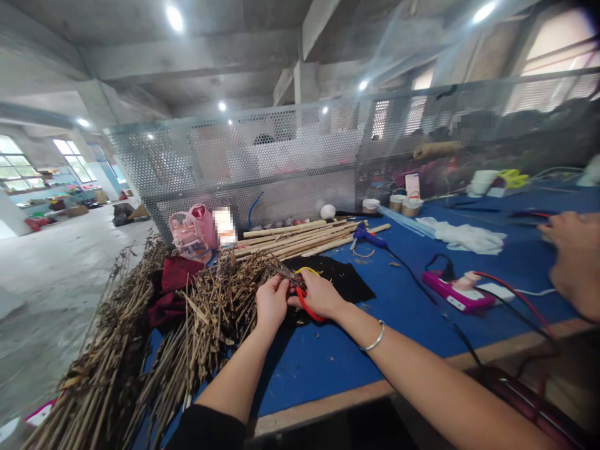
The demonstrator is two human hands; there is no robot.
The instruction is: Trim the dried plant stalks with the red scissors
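Note:
My right hand [319,294] is closed around a pair of scissors [307,306] with red and yellow handles. The blades point up and left, over the edge of a pile of dried plant stems [220,312]. Close beside the blades, my left hand [272,301] has its thumb and fingers pinched together; whatever is between them is too small to make out. Behind and right of both hands lies a black cloth [349,278] on the blue table [328,375].
Long pale sticks [300,240] lie behind the pile. A blue glue gun [370,237], a purple power strip [459,294] with cords, and white gloves [464,236] are to the right. Another person's hand [576,262] is at far right. A perforated metal screen [262,162] backs the table.

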